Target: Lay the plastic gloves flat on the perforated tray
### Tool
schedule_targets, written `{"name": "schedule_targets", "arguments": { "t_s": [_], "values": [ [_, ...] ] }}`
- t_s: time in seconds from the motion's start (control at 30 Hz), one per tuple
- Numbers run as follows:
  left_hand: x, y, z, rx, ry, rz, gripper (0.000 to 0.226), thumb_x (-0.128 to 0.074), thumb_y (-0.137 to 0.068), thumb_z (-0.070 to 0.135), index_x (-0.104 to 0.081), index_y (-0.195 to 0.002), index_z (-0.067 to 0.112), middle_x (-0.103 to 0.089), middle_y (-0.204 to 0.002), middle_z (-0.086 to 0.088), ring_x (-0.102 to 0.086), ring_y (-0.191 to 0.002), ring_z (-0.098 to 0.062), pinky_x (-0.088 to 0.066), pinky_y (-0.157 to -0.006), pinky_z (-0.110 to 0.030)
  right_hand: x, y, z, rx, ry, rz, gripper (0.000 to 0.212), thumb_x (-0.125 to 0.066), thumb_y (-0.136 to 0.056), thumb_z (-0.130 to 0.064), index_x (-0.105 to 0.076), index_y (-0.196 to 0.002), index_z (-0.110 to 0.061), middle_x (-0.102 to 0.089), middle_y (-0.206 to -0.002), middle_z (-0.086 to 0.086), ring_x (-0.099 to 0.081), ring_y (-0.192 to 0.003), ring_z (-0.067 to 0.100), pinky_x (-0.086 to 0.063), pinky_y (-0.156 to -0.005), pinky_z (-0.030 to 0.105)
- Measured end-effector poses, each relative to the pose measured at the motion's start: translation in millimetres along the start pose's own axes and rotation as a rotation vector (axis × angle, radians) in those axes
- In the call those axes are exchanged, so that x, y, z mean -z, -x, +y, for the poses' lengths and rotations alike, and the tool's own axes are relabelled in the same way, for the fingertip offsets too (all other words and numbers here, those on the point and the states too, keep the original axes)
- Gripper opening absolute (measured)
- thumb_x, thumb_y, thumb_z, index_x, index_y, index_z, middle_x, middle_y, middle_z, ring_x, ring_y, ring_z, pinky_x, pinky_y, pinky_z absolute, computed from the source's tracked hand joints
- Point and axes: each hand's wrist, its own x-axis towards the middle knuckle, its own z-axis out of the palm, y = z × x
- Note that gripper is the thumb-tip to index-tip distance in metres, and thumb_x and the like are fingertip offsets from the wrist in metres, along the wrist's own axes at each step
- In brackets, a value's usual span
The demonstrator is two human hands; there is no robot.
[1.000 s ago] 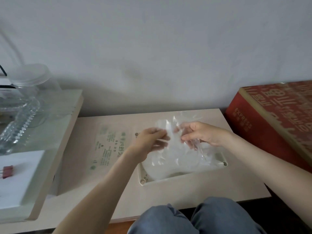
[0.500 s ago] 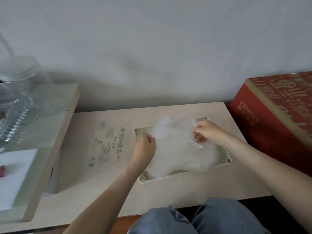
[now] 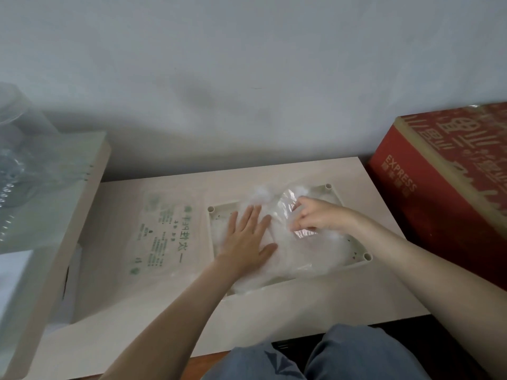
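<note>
Blue-jeaned knees [image 3: 356, 355] sit at the near edge of the low table [image 3: 301, 319]. On the table's middle, the tray [image 3: 366, 256] carries the clear plastic gloves [image 3: 301, 259], which spill over its near rim. The left hand [image 3: 247, 239] presses flat on them, fingers straight and spread. The right hand [image 3: 315, 218] pinches a raised fold of glove near the tray's far right corner. A green-printed packet [image 3: 164, 231] lies just left of the tray; a red box [image 3: 439, 215] stands beyond the table's right edge.

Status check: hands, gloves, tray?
Left hand flat, pressing plastic gloves onto perforated tray. Right hand pinching a crinkled fold. Gloves on tray, not yet flat. Nothing blocking.
</note>
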Motion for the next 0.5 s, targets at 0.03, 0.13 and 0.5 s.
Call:
{"name": "schedule_targets", "arguments": {
  "t_s": [0.03,0.13,0.5],
  "values": [
    [-3.0,-1.5,-0.5,0.011,0.002,0.008,0.089,0.008,-0.076,0.067,0.000,-0.154,0.023,0.015,-0.160,-0.006,0.017,-0.147,-0.021,0.017,-0.114,-0.043,1.5,0.4,0.7,0.001,-0.002,-0.009,0.034,-0.075,-0.080,-0.012,-0.047,-0.097,-0.019,-0.060,-0.079,0.006,-0.047,-0.061,0.012,-0.037,-0.054,0.022],
    [-5.3,-2.3,-1.2,0.009,0.024,0.036,0.091,0.012,-0.072,0.066,0.009,-0.153,0.023,0.018,-0.159,-0.005,0.018,-0.147,-0.021,0.017,-0.114,-0.043,8.9,2.2,-1.0,0.030,-0.006,0.018,0.028,-0.070,-0.083,-0.005,-0.047,-0.094,-0.017,-0.063,-0.080,0.002,-0.049,-0.065,0.012,-0.038,-0.057,0.021],
    [-4.2,-6.4,0.1,0.038,0.047,0.075,0.074,-0.016,-0.096,0.061,0.015,-0.151,0.024,0.031,-0.155,-0.004,0.029,-0.142,-0.020,0.013,-0.118,-0.044,12.5,30.7,-6.7,0.390,0.573,0.648,0.030,-0.055,-0.089,-0.010,-0.052,-0.118,-0.009,-0.053,-0.102,-0.001,-0.047,-0.101,0.020,-0.039,-0.089,0.034]
  ]
}}
